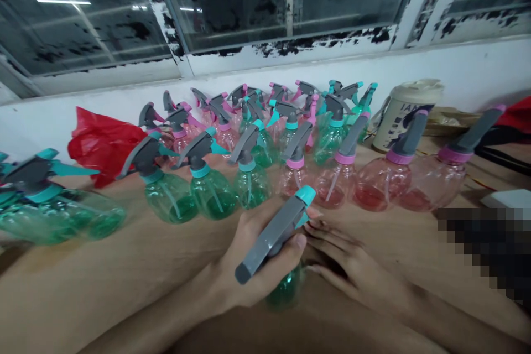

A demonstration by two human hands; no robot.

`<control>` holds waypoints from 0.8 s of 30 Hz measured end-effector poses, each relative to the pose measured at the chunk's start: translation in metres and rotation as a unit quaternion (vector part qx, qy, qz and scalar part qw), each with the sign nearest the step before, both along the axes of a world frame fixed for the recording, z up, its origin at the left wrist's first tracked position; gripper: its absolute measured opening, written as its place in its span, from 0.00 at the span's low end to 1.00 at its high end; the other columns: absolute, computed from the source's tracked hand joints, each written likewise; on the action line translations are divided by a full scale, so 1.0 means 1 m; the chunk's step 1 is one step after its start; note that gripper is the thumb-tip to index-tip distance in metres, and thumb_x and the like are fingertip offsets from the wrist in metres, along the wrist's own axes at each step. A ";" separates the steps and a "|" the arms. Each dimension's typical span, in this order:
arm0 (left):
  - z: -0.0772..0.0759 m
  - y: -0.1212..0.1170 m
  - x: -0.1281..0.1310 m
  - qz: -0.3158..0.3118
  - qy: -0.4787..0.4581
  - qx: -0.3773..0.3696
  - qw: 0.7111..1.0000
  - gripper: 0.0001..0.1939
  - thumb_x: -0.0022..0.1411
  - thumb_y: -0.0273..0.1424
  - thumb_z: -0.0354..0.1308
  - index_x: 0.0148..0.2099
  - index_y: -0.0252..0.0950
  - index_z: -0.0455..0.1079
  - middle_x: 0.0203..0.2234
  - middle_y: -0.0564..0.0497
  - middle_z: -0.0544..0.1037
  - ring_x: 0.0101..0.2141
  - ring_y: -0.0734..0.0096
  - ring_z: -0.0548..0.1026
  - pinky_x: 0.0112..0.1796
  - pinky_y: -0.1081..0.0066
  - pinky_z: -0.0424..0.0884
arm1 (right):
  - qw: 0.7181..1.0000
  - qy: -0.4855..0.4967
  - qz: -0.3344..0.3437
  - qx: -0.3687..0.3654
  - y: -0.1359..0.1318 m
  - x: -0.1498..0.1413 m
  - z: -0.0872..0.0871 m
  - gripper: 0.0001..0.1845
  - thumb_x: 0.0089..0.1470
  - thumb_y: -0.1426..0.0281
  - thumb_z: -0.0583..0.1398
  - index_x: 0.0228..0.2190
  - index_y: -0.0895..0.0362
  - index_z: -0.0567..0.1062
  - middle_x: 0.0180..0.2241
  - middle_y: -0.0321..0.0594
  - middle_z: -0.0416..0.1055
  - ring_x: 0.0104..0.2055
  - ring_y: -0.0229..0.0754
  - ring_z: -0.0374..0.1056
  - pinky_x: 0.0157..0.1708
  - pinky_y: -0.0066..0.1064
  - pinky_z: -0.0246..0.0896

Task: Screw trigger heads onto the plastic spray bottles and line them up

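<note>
- The left hand (259,265) is wrapped around the neck of a green spray bottle (284,290), right in front of the person.
- Its grey spray head (271,238) points away from them and slants right, teal nozzle foremost; the head's long axis runs from near left to far right.
- The right hand (352,268) lies open just beside it, fingers stretched toward the bottle; I can't tell if they touch it.
- Just beyond both hands, a row of green bottles (213,193) and pink bottles (379,185) stands across the nozzle's line.
- Past the left hand sits a red bag (102,144); past the right, a cream container (404,119).
</note>
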State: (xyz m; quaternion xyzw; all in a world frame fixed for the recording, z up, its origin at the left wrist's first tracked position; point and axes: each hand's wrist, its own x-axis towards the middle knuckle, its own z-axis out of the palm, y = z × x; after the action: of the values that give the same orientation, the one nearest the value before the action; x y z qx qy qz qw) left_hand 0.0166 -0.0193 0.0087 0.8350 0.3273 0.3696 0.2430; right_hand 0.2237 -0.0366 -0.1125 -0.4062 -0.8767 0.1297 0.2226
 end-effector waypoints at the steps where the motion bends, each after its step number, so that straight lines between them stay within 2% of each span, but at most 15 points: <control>1: 0.001 0.000 0.000 -0.011 -0.005 0.000 1.000 0.10 0.54 0.27 0.51 0.39 0.41 0.68 0.28 0.54 0.75 0.28 0.70 0.74 0.30 0.72 0.73 | 1.000 -0.005 -0.002 0.002 0.000 0.000 -0.001 0.26 0.58 0.62 0.53 0.57 0.54 0.61 0.57 0.41 0.62 0.61 0.46 0.52 0.58 0.44 0.53; 7: 0.002 0.003 -0.002 -0.037 -0.014 0.020 0.999 0.07 0.54 0.24 0.51 0.35 0.39 0.66 0.27 0.54 0.72 0.26 0.74 0.72 0.30 0.75 0.71 | 1.000 -0.001 -0.008 0.008 0.000 0.000 -0.001 0.26 0.58 0.62 0.54 0.57 0.54 0.61 0.57 0.40 0.61 0.61 0.46 0.53 0.58 0.42 0.53; 13: -0.002 0.006 -0.001 -0.011 0.001 0.026 1.000 0.11 0.51 0.26 0.50 0.39 0.39 0.66 0.22 0.55 0.69 0.22 0.70 0.68 0.25 0.70 0.68 | 1.000 -0.021 -0.015 -0.009 -0.001 0.001 0.002 0.25 0.59 0.61 0.52 0.57 0.54 0.61 0.58 0.39 0.59 0.62 0.45 0.50 0.58 0.43 0.52; 19: -0.008 0.003 0.000 -0.014 0.013 0.029 0.999 0.10 0.52 0.26 0.51 0.39 0.37 0.65 0.29 0.51 0.72 0.30 0.68 0.72 0.34 0.68 0.72 | 1.000 -0.003 -0.004 -0.017 0.000 0.003 0.003 0.25 0.58 0.62 0.53 0.56 0.52 0.61 0.58 0.39 0.59 0.61 0.46 0.51 0.58 0.45 0.51; 24: -0.006 0.002 0.002 -0.014 -0.019 0.021 1.000 0.11 0.51 0.25 0.53 0.39 0.37 0.63 0.29 0.51 0.72 0.30 0.68 0.73 0.33 0.69 0.72 | 1.000 0.004 -0.008 -0.022 -0.001 0.004 0.006 0.25 0.58 0.62 0.53 0.57 0.51 0.60 0.58 0.39 0.59 0.61 0.46 0.51 0.58 0.45 0.51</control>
State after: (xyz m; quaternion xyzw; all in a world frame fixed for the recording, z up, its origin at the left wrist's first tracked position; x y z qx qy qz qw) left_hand 0.0185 -0.0172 0.0026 0.8374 0.3031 0.3886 0.2364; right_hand 0.2273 -0.0374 -0.1068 -0.4179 -0.8691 0.1490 0.2186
